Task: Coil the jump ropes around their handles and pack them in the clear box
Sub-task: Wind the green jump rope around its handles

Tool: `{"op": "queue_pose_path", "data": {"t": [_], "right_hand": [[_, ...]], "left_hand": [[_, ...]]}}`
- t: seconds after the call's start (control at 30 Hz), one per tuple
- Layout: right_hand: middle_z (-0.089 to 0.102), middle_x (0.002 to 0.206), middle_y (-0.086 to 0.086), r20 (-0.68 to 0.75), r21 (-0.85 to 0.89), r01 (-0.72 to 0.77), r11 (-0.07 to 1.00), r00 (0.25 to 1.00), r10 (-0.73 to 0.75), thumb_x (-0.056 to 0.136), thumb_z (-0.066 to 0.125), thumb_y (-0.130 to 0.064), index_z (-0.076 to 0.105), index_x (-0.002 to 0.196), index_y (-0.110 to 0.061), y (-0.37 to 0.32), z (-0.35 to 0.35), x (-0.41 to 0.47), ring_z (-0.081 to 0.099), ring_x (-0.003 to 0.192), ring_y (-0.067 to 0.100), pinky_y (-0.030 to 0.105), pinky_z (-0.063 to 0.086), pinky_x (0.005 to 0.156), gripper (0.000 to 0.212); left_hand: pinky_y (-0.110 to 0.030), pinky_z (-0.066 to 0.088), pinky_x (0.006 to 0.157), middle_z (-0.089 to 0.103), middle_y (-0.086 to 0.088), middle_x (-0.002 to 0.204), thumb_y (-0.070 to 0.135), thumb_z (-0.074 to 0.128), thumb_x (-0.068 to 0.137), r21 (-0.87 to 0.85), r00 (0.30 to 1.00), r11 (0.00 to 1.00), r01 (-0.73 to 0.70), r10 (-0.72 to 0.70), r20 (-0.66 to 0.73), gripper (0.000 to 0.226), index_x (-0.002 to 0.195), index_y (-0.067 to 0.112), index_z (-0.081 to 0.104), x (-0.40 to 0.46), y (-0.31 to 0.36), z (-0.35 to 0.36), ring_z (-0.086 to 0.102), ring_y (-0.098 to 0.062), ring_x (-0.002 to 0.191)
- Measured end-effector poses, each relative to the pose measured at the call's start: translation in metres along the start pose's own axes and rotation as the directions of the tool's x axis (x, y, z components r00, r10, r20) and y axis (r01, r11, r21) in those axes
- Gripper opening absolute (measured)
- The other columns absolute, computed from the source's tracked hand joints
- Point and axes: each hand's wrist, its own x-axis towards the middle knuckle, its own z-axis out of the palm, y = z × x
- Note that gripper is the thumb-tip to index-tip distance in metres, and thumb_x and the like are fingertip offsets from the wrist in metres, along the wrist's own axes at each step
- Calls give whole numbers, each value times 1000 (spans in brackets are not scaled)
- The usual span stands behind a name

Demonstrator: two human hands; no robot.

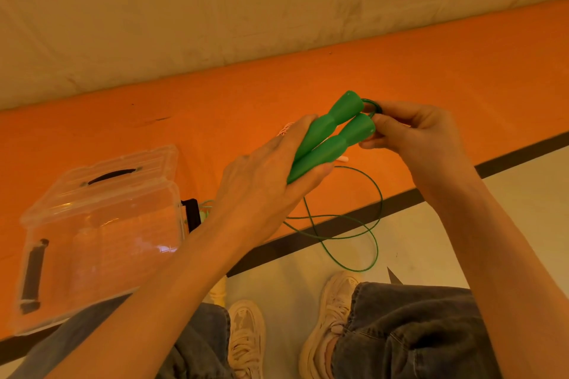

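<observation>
Left hand [271,175] is clamping both green handles [331,135] together as a core; right hand [409,135] is pinching green rope [354,224] at their tops, starting the wrap.

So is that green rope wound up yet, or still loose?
Mostly loose. The green rope hangs in open loops below the two green handles, which the left hand holds together; the right hand pinches rope at their ends.

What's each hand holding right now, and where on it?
The left hand grips both green handles together at their narrow lower ends. The right hand pinches the green rope where it loops at the handles' wide top ends.
</observation>
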Motion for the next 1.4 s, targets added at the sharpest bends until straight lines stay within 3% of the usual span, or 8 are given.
{"op": "queue_pose_path", "data": {"t": [0.1, 0.27, 0.5, 0.57, 0.67, 0.77, 1.0, 1.4], "right_hand": [[74, 72, -4, -10, 29, -52, 998, 999, 52, 91, 55, 2, 67, 105, -13, 3, 0, -1, 69, 64, 11, 18, 55, 64, 24], [68, 105, 13, -29, 107, -264, 958, 963, 269, 93, 54, 0, 51, 130, 1, 4, -3, -9, 69, 63, 14, 24, 59, 61, 37], [69, 117, -5, 561, -216, -326, 920, 730, 390, 89, 59, -4, 60, 126, -16, 11, 32, -37, 60, 111, 1, 12, 43, 96, 38], [72, 109, 1, 600, -180, -331, 926, 709, 370, 84, 67, -8, 64, 118, -14, 15, 38, -41, 65, 107, 9, 22, 46, 97, 35], [72, 79, 1, 536, -176, -315, 933, 764, 359, 84, 69, -16, 71, 101, -10, 11, 36, -43, 67, 75, 9, 18, 50, 73, 18], [63, 61, -7, 432, -291, -179, 940, 852, 296, 85, 68, -22, 75, 90, -15, 7, 32, -45, 54, 54, 3, 15, 43, 53, 11], [57, 60, -23, 471, -553, 273, 787, 882, 25, 89, 61, -30, 71, 87, -24, 0, 18, -46, 52, 64, -4, 13, 37, 58, 11], [64, 90, -15, 408, -570, 442, 692, 884, -229, 91, 53, -45, 74, 96, -28, 4, 12, -34, 62, 83, 6, 44, 51, 67, 27]], "left_hand": [[-26, 31, 57, 51, 24, 77, 57, 43, 92, -154, 997, 988, 9, 3, 79, 52, 141, 43, 31, 2, -2, -2, 49, -1, 64], [-21, 32, 59, 53, 28, 84, 55, 46, 92, -233, 998, 972, 14, -1, 57, 51, 140, 44, 31, 3, -1, 1, 50, 5, 67], [-34, 49, 76, 64, 17, 98, 41, 54, 95, -518, 999, 854, 47, -46, 15, 42, 135, 33, 45, 13, 0, -1, 61, -8, 86], [-19, 43, 70, 60, 25, 89, 33, 55, 96, -564, 998, 823, 62, -64, 15, 40, 135, 26, 47, 15, -1, -3, 58, 1, 80], [-32, 47, 73, 61, 19, 94, 42, 54, 95, -486, 998, 872, 55, -69, -12, 45, 137, 31, 44, 14, -8, -4, 59, -6, 81], [-44, 50, 73, 62, 14, 105, 59, 48, 90, -281, 996, 957, 71, -81, -23, 56, 141, 41, 33, 11, -15, -4, 60, -14, 86], [-36, 45, 74, 57, 7, 125, 63, 41, 89, 136, 995, 988, 74, -83, 63, 68, 148, 42, 16, 5, -19, 1, 57, -18, 104], [-31, 36, 63, 50, 14, 97, 75, 30, 75, -13, 960, 994, 108, -101, 260, 79, 146, 45, 18, 6, -18, -4, 50, -12, 80]]}}
